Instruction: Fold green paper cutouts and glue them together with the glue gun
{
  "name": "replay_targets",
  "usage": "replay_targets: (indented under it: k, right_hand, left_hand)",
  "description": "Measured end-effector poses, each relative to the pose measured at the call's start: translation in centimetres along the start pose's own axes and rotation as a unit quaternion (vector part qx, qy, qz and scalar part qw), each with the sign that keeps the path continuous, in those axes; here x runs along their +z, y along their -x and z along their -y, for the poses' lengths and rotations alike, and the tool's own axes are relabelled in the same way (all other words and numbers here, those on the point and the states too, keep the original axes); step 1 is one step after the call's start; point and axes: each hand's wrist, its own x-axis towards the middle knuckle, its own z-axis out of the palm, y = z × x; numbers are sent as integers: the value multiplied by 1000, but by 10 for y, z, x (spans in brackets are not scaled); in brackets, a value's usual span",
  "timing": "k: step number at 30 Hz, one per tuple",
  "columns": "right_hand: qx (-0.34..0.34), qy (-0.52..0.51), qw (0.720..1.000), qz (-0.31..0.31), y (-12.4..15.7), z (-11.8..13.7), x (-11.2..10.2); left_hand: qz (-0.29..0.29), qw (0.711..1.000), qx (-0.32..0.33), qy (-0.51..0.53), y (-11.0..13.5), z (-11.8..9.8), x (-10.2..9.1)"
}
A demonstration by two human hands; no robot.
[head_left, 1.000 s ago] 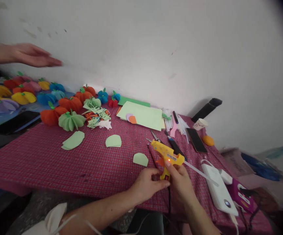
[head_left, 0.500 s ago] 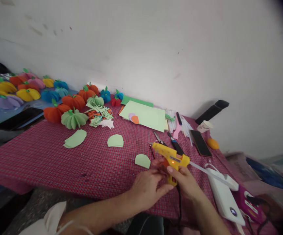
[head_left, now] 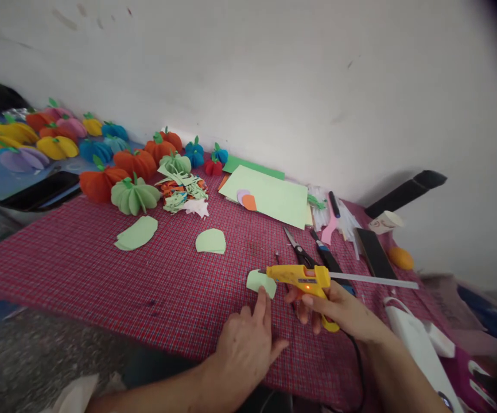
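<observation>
My right hand [head_left: 332,310] grips a yellow glue gun [head_left: 298,276] by its handle, and a long clear glue stick [head_left: 373,280] sticks out of the back. The gun's nozzle is over the upper edge of a small light green paper piece [head_left: 257,280] with a rounded top. My left hand [head_left: 248,344] presses that piece to the table with its index finger; the thumb is spread to the side. Further left lie similar green paper pieces [head_left: 211,241] and a fanned group of green paper pieces [head_left: 136,233].
Paper pumpkins [head_left: 134,195] crowd the left and back, beside paper scraps [head_left: 183,192]. Green sheets [head_left: 270,198], scissors [head_left: 301,252], a cutter [head_left: 328,258], a phone [head_left: 375,253], a paper cup [head_left: 385,222] and a white power bank [head_left: 420,350] lie right. The gun's cord [head_left: 358,361] hangs toward me.
My left hand has left the glue gun and moved onto the small green paper piece. My right hand has brought the gun's nozzle over that piece. The view has shifted slightly.
</observation>
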Motion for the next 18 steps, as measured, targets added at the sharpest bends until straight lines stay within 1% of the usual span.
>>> replay_targets:
  k: [5,11,18]
  right_hand:
    - [34,35,999,1,-2,1,-1]
    - [65,79,995,5,-3,4,-6]
    - [80,89,992,34,-7,12,-4]
  left_hand:
    - [17,999,-2,27,0,1,0]
    - [-4,1000,4,28,2,2,4]
    - [17,999,20,43,3,4,0]
